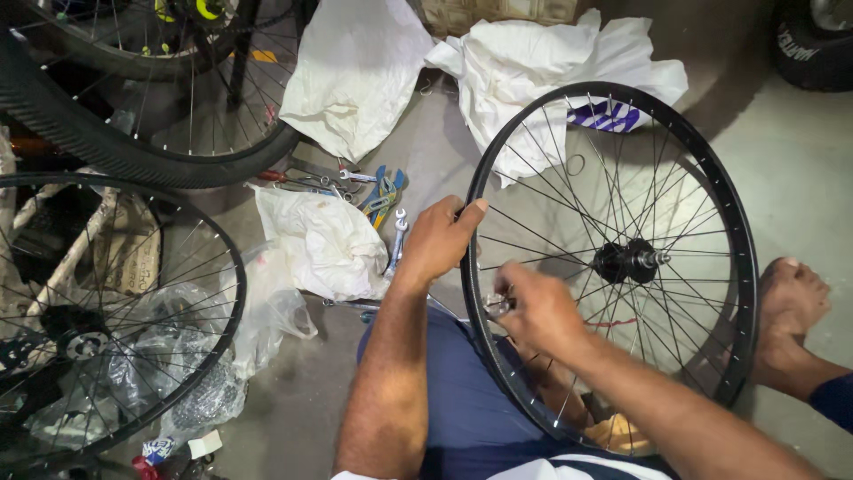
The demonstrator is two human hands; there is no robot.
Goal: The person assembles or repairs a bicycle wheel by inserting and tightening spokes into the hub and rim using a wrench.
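Our left hand (437,240) grips the black rim of the wheel (742,267), thumb on top. Our right hand (538,311) is closed on a small metal tool (498,305) down by the spokes (551,209) near the rim. The wheel stands tilted on the floor (791,169), leaning against our lap. It looks light and stiff (the thin spokes could bend), so we think the rim is the best place to hold. Our bare foot (789,298) rests just past the far side. White bags (355,71) lie behind, with pliers (384,194) and a wrench (397,240) close to our left hand. Two more wheels (227,267) crowd the left side.
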